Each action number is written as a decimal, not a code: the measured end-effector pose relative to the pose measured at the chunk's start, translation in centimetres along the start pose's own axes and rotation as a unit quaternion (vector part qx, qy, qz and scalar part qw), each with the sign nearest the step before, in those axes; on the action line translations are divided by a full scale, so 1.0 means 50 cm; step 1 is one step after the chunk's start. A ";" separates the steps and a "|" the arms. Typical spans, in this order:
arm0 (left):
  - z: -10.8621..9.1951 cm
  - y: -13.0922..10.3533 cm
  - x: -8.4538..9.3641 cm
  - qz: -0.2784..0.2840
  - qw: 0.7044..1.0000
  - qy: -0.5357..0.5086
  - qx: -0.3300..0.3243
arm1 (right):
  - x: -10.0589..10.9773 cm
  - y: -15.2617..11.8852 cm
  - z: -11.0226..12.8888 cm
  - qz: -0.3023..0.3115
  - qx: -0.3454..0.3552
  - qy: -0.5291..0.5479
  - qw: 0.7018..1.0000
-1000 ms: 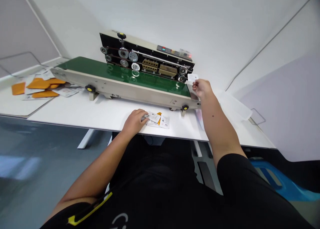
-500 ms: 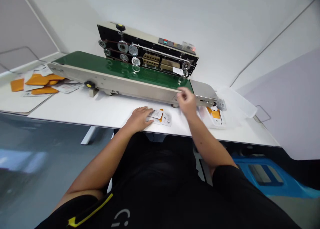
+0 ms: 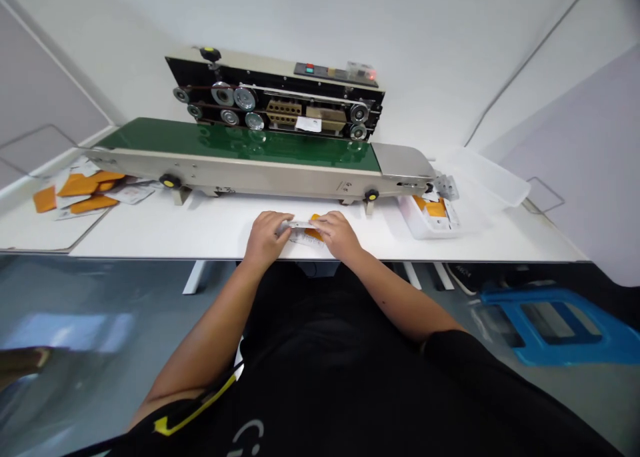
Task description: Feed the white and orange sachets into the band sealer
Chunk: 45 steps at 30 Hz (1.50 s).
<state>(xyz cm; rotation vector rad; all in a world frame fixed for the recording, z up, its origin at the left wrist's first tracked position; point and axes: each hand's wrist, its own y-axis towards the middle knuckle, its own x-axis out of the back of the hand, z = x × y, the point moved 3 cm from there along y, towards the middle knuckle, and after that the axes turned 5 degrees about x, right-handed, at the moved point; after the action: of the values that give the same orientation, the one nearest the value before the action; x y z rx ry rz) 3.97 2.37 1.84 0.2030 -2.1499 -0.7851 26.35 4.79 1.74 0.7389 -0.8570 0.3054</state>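
Near the table's front edge, my left hand (image 3: 269,238) and my right hand (image 3: 337,234) pinch a small white packet (image 3: 301,224) at its two ends. The packet is seen nearly edge-on, with its upper edge toward me. Beneath it lie more packets, white printed and orange (image 3: 306,237), partly hidden by my fingers. Beyond my hands stands a band sealing machine (image 3: 280,97) with a green conveyor belt (image 3: 300,149). Another white packet (image 3: 309,124) sits upright in the sealer, above the belt.
A clear plastic box (image 3: 425,230) of orange and white packets stands to the right, beside an empty-looking translucent tray (image 3: 493,177). Packets lie in a loose pile (image 3: 83,194) at the left under the belt's end. A blue plastic stool (image 3: 565,324) is on the floor.
My right hand has come down from the belt's right end to the packets by my left hand; both now grip one. The packet in the sealer has travelled left.
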 end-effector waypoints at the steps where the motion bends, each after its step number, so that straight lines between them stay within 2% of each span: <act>1: -0.001 0.000 0.003 -0.010 1.000 0.005 0.015 | 0.017 0.004 -0.004 -0.028 -0.010 0.031 0.999; 4: -0.003 0.001 0.005 -0.006 0.999 0.010 0.039 | 0.106 0.028 -0.042 -0.145 -0.082 0.152 0.974; 7: -0.002 0.003 0.001 0.023 0.998 0.007 0.050 | 0.229 0.074 -0.112 -0.267 -0.157 0.250 0.917; 9: 0.001 0.005 -0.001 0.033 0.997 0.004 0.065 | 0.307 0.114 -0.164 -0.329 -0.181 0.269 0.887; 11: 0.004 0.007 -0.001 0.035 0.996 0.002 0.078 | 0.360 0.156 -0.212 -0.359 -0.221 0.282 0.862; 14: 0.004 0.008 -0.001 0.033 0.996 0.002 0.085 | 0.381 0.213 -0.258 -0.331 -0.305 0.334 0.828; 17: 0.004 0.009 0.000 0.031 0.996 0.000 0.085 | 0.362 0.265 -0.270 -0.277 -0.358 0.395 0.799; 19: 0.004 0.009 0.001 0.033 0.996 -0.004 0.081 | 0.350 0.293 -0.267 -0.234 -0.366 0.412 0.801; 20: 0.004 0.010 0.001 0.036 0.996 -0.006 0.078 | 0.348 0.301 -0.264 -0.212 -0.363 0.402 0.813; 22: 0.003 0.011 0.002 0.043 0.997 -0.009 0.070 | 0.355 0.300 -0.253 -0.193 -0.332 0.324 0.865; 24: 0.001 0.013 0.000 0.064 0.996 -0.003 0.060 | 0.364 0.271 -0.223 -0.221 -0.267 0.183 0.920; 26: -0.002 0.015 -0.006 0.111 0.992 0.018 0.054 | 0.348 0.218 -0.171 -0.252 -0.192 0.054 0.947; 28: -0.006 0.015 -0.015 0.170 0.983 0.042 0.052 | 0.291 0.155 -0.107 -0.222 -0.135 0.001 0.966; 29: -0.008 0.015 -0.018 0.194 0.978 0.050 0.051 | 0.248 0.125 -0.074 -0.170 -0.105 -0.003 0.980; 31: -0.013 0.015 -0.022 0.222 0.972 0.055 0.047 | 0.146 0.070 -0.012 -0.001 -0.007 -0.006 1.000; 33: -0.017 0.014 -0.020 0.229 0.971 0.050 0.040 | 0.060 0.025 0.026 0.118 0.064 -0.024 0.991; 34: -0.018 0.013 -0.017 0.231 0.971 0.045 0.035 | 0.029 0.009 0.034 0.153 0.075 -0.033 0.985; 37: -0.016 0.010 -0.005 0.249 0.968 0.031 0.017 | -0.016 -0.010 0.028 0.185 0.052 -0.042 0.980; 42: 0.002 0.006 0.009 0.315 0.949 -0.009 -0.023 | -0.015 -0.007 0.010 0.158 -0.020 -0.060 0.985; 45: 0.006 0.002 0.010 0.331 0.942 -0.026 -0.042 | -0.017 -0.008 0.010 0.154 -0.041 -0.070 0.985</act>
<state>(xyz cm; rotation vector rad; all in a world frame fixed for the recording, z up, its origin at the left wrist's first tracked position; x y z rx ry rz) 3.44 2.42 2.08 -0.5674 -2.0300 -0.4803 25.75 4.19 1.14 0.5548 -1.1132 0.4948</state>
